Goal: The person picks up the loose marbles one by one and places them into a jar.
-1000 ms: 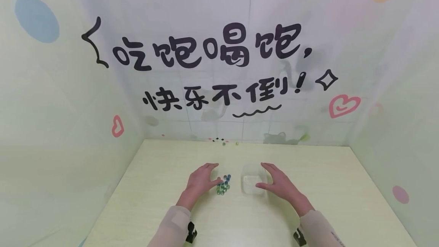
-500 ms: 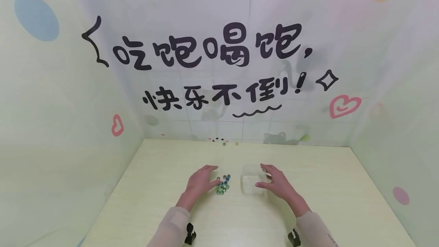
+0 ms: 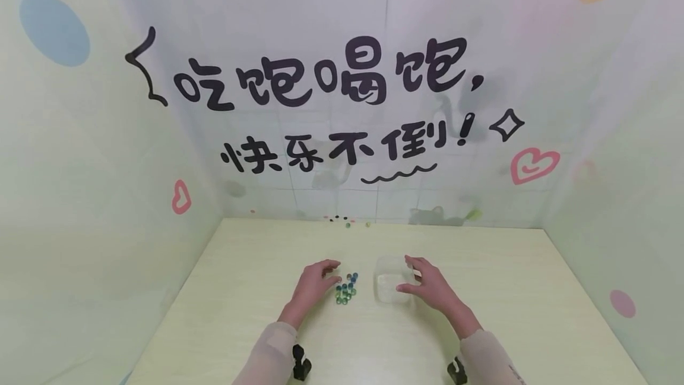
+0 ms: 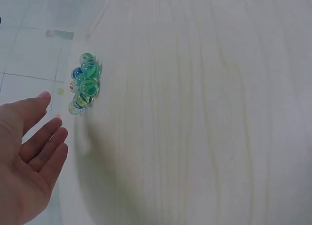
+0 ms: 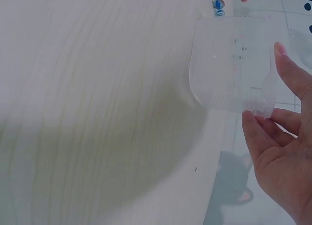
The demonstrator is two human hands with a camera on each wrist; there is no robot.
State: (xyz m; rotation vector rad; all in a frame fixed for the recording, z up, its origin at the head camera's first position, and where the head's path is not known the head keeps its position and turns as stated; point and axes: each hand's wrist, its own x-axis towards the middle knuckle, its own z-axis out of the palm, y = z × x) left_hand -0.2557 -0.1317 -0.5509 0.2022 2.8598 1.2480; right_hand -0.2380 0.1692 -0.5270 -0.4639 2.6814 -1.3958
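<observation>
A cluster of glass marbles (image 3: 345,294), green, blue and clear with coloured swirls, lies loose on the table in the head view. My left hand (image 3: 314,284) is just left of them, its thumb and fingers spread and relaxed, holding nothing. The left wrist view shows a gap between that hand (image 4: 31,161) and the marbles (image 4: 88,79). To the right of the marbles stands a clear plastic container (image 3: 386,290), upright. My right hand (image 3: 434,287) grips its right side. In the right wrist view, thumb and fingers lie around the edge of the container (image 5: 229,64).
The pale wooden table (image 3: 240,314) ends at a printed back wall (image 3: 320,195), with side walls left and right. Two small round spots, green (image 3: 348,225) and yellowish (image 3: 367,224), sit at the back edge; whether they are marbles I cannot tell.
My left thumb has drawn back a little to the left, uncovering more of the marbles. The right hand and the container have hardly moved.
</observation>
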